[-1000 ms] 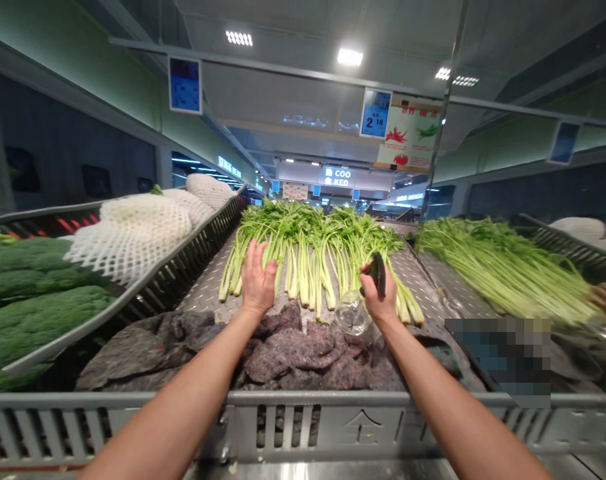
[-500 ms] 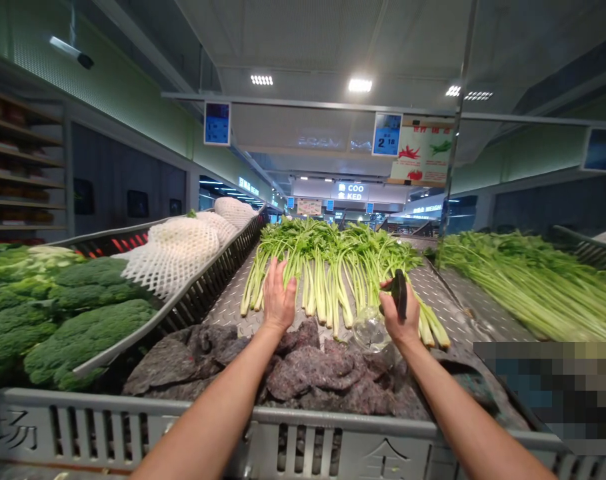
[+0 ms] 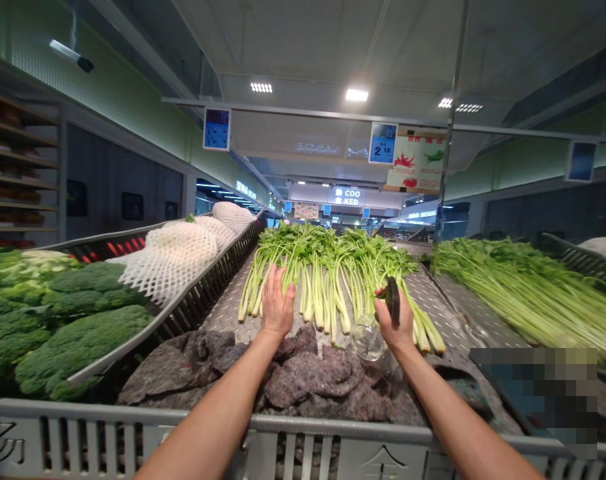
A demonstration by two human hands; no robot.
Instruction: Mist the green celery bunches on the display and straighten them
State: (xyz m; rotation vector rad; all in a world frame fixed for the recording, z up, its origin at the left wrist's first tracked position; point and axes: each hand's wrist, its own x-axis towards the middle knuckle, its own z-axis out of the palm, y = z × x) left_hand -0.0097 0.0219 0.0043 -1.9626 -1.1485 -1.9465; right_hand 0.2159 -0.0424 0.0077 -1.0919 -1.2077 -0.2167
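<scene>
Celery stalks [image 3: 325,293] lie in a wide row on a patterned metal shelf, leaves pointing away from me. My left hand [image 3: 277,303] is open over the left part of the row, fingers stretched toward the leaves; whether it touches the stalks I cannot tell. My right hand [image 3: 397,323] is closed round the black head of a clear spray bottle [image 3: 367,339], above the right side of the celery. The bottle's transparent body shows to the left of that hand. Crumpled grey felt cloth [image 3: 317,377] lies beneath my forearms.
Broccoli [image 3: 85,337] and cauliflower in white foam nets [image 3: 175,253] fill the space on the left behind a slatted divider [image 3: 213,273]. A grey crate edge [image 3: 283,427] runs along the front. A mirror on the right reflects celery [image 3: 513,287]. Price signs [image 3: 383,143] hang overhead.
The view has shifted slightly, so most things sit a little lower and further left. Both hands keep nearly the same pose, and the spray bottle stays in my right hand.
</scene>
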